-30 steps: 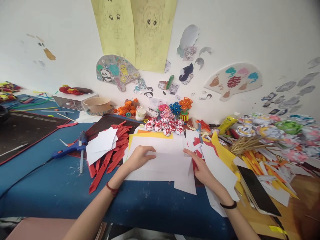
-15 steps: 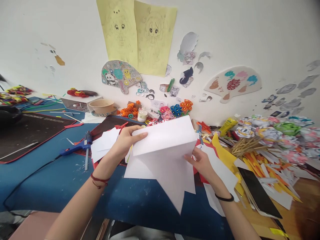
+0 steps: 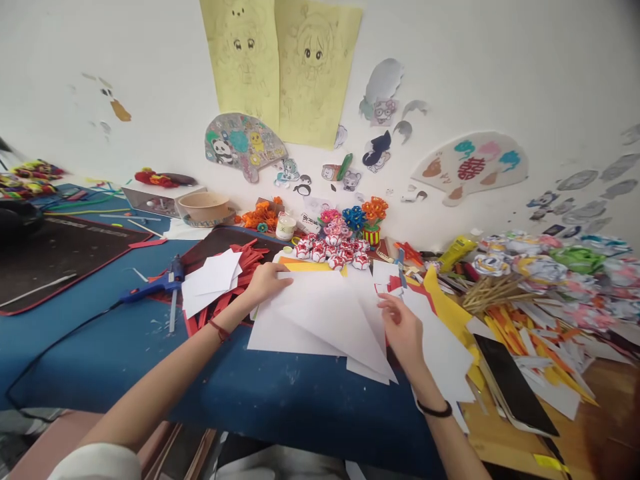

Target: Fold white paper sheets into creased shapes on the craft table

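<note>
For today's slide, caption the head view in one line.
Left hand and right hand press a white paper sheet flat on a cluttered blue craft table.

Blue hot-glue gun (image 3: 153, 285) lies on the blue tabletop (image 3: 100, 347), black cord trailing left. Red paper strips (image 3: 235, 267) piled beside it. Tan round bowl (image 3: 206, 207) near the wall. Yellow character drawings (image 3: 283, 67) taped up. Bundle of wooden skewers (image 3: 493, 290) far right.

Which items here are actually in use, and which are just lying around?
In use: left hand and right hand, both on the white paper sheets.

Lying about: glue gun, red paper strips, bowl, paper flowers, black notebook.
</note>
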Demonstrator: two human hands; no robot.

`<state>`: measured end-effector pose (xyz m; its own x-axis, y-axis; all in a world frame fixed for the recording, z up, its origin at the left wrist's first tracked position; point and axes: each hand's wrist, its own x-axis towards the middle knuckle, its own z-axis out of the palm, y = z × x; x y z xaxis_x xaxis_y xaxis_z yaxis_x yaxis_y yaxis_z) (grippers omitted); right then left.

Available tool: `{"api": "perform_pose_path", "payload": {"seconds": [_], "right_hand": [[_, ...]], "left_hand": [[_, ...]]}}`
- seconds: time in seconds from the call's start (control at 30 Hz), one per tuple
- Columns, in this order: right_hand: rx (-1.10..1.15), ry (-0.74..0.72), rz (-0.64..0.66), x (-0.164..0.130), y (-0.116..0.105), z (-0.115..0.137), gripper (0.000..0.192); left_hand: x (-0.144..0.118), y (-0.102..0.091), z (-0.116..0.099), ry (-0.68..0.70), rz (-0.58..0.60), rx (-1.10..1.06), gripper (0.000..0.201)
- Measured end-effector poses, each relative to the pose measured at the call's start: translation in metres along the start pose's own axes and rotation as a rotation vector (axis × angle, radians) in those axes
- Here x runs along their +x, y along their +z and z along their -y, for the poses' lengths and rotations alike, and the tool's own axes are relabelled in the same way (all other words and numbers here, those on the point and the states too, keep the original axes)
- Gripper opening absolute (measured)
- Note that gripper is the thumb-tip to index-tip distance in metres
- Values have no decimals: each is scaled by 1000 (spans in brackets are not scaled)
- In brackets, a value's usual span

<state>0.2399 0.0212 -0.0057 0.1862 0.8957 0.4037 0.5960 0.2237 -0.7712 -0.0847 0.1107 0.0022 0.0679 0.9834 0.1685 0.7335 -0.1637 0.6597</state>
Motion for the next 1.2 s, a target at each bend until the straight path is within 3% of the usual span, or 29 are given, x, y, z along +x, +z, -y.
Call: {"api": "perform_pose_path", "payload": {"seconds": [0.1, 0.17, 0.33, 0.63, 0.77, 0.83, 0.93, 1.1, 1.2], "right_hand": [[-157, -399, 345, -11, 24, 23, 37], [-268, -563, 549, -13, 45, 36, 43], [-464, -565, 645, -14, 79, 36, 47], [-486, -464, 635, -34, 61, 15, 50], [-450, -405, 589, -28, 62, 10, 50], [-460, -372, 547, -25, 65, 10, 49], [-511, -353, 499, -23, 69, 13, 46], [-603, -377, 375, -28, 73, 14, 44], [-596, -348, 299, -30, 74, 11, 43]], "left_hand": [[1, 9, 0, 23, -6, 53, 28], [0, 12, -2, 29, -8, 84, 28], [-6, 15, -3, 10, -12, 147, 29], [-6, 15, 5, -27, 16, 189, 25], [3, 8, 5, 2, 131, 211, 19], [10, 6, 2, 29, 195, 231, 26], [22, 7, -9, 82, 267, 274, 44], [16, 5, -42, 224, 317, 349, 15], [-10, -4, -58, 312, 308, 378, 17]]}}
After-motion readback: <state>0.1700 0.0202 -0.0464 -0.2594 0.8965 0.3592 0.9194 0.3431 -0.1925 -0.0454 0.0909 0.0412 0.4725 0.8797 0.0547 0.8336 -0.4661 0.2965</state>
